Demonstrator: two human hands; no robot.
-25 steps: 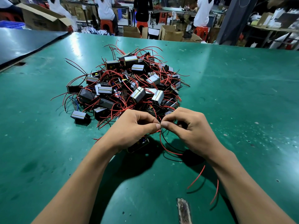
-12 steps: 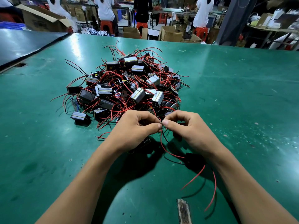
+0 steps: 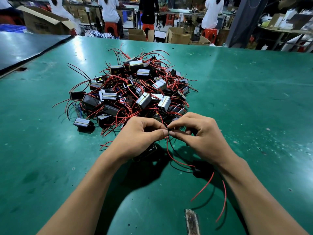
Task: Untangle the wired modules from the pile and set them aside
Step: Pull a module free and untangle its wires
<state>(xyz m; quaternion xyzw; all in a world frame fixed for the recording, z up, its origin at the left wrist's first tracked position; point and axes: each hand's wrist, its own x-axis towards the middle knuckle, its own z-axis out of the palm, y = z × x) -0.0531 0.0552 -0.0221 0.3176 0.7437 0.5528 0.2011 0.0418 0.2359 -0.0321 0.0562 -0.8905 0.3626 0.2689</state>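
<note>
pile (image 3: 133, 92) on table (image 3: 254, 107), left of middle | left hand (image 3: 135, 139) and right hand (image 3: 201, 138) side by side just before pile, one wire (image 3: 167, 146) between their fingers (image 3: 160, 133) | boxes (image 3: 177, 37) behind table's far edge

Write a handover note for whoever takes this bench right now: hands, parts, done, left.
Left hand: pinching wires at the pile's near edge.
Right hand: pinching the same wires, fingertips meeting the left's.
One dark module lies by the right wrist, red leads trailing; another is partly hidden under the left hand.
Pile sits tangled on the green table.
Done: no set-aside group in view.
Left: free these leads, then work through the pile.
</note>
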